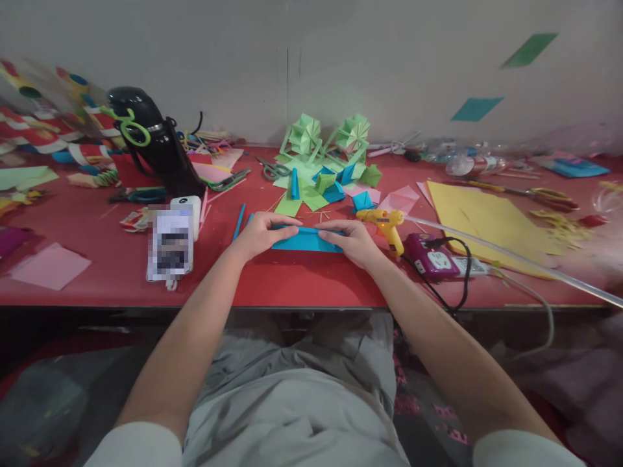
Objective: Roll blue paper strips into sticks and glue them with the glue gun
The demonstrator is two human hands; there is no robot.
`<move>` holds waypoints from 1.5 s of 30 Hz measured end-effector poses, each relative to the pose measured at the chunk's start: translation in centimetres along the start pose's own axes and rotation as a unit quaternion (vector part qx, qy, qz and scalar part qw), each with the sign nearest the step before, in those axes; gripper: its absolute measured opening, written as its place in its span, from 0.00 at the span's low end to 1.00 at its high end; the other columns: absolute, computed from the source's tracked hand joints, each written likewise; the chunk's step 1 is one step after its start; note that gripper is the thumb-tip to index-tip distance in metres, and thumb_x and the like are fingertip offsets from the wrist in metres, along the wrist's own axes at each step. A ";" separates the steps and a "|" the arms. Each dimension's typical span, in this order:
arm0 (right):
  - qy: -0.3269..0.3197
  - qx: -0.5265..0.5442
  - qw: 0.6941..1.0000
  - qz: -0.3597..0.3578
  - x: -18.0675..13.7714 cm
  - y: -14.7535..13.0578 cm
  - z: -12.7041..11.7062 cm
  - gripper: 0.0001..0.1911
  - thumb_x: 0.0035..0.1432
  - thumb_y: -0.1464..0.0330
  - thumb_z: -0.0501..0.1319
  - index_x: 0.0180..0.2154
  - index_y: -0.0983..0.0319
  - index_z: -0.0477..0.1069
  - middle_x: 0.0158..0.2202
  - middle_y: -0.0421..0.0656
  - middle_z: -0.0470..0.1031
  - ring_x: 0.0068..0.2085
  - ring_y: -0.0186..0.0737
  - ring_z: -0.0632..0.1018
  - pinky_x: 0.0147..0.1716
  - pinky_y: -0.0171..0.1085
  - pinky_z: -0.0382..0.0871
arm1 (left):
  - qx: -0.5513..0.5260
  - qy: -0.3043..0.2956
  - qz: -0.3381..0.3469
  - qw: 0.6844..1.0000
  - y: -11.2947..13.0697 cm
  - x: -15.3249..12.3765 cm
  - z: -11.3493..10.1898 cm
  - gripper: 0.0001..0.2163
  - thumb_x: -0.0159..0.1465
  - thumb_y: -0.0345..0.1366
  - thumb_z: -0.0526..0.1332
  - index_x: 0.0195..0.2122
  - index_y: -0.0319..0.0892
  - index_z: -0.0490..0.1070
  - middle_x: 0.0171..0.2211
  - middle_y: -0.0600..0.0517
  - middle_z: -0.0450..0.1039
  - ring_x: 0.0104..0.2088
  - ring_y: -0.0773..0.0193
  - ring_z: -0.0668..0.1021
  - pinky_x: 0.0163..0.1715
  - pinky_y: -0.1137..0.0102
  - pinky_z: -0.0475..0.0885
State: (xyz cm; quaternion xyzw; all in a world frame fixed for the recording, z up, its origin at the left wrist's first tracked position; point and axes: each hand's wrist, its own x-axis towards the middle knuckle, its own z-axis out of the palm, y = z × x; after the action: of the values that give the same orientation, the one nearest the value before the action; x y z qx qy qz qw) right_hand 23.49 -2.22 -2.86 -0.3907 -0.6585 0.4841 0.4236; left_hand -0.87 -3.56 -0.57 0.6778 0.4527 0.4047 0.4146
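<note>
A strip of blue paper (306, 242) lies across the red table in front of me, its far edge folded or rolled over. My left hand (263, 235) pinches its left end between thumb and fingers. At the other end my right hand (351, 240) grips the same edge, thumb on the near side. Thin blue paper sticks (239, 222) rest just left of my left hand. Beyond the paper are green folded paper pieces (305, 192) and blue folded pieces (333, 191). Right of my right hand lies a yellow hot glue gun (384, 224) with a long clear glue stick.
A phone (170, 243) and a black bottle (150, 139) stand left. Grey scissors (272, 170) lie behind the paper. A purple power adapter (431, 257) with cables sits right, beside yellow paper sheets (487, 220). Green paper flowers (353, 133) stand near the wall.
</note>
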 end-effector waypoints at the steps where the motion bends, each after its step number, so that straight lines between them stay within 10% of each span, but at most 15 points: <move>1: 0.001 0.004 1.000 0.000 0.0 0.1 0.0 0.17 0.50 0.56 0.72 0.41 0.57 0.84 0.38 0.44 0.83 0.39 0.42 0.80 0.38 0.40 0.73 | -0.012 -0.002 -0.007 1.000 0.1 0.0 -0.1 0.16 0.59 0.47 0.69 0.41 0.42 0.84 0.36 0.47 0.84 0.35 0.60 0.81 0.33 0.70 0.74; 45: -0.030 -0.059 0.995 -0.077 -0.6 -0.6 0.5 0.13 0.52 0.57 0.72 0.38 0.57 0.84 0.39 0.43 0.85 0.41 0.47 0.83 0.43 0.43 0.78 | -0.039 -0.056 -0.014 0.998 -0.2 0.0 0.2 0.13 0.54 0.43 0.73 0.37 0.41 0.83 0.36 0.47 0.84 0.37 0.59 0.82 0.36 0.69 0.76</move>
State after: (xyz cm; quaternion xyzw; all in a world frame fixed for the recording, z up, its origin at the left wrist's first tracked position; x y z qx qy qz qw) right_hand 23.16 -3.11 -2.50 -0.3482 -0.7264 0.4218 0.4161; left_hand -0.74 -3.52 -0.82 0.6762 0.4221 0.3776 0.4711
